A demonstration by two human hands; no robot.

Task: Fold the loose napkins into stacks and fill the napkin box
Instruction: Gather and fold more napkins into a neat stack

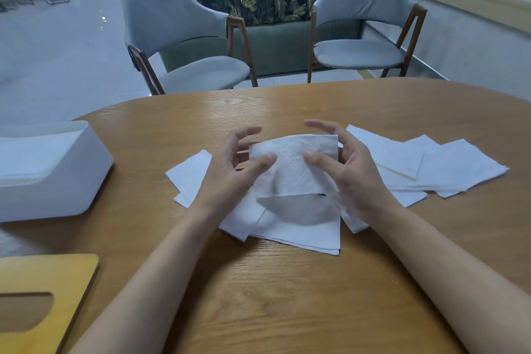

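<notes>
- Both hands work one held napkin [293, 169], lifted just above the pile at the middle of the table [287, 296]. Its shadow falls on the sheets below.
- Left hand [230, 172]: thumb pressed on the front face near the left edge, other fingers curled round behind, forefinger lifted clear. It's a pinch, not a fist.
- Right hand [353, 172]: mirror of that. Thumb on the front near the right edge, forefinger stretched out above the top edge, the rest behind the sheet.
- Reason, I'd say: a grip on both sides keeps the thin sheet taut, so the crease lands straight.
- Loose napkins [459, 169] fan flat across the table from left of the hands out to the right, overlapping. Spread like that, single sheets are easy to pick.
- Napkin box [57, 181]: white, at the left edge of the table, top open, white sheets inside. Can't tell how full.
- Lid [43, 290]: wooden, slotted, flat on the near left corner, apart from the box. Likely left off so stacks can drop straight in.
- Status guess: mid-fold, many sheets left, box not done.
- Risk: soft paper, so a skewed crease or a tear if pulled too hard.
</notes>
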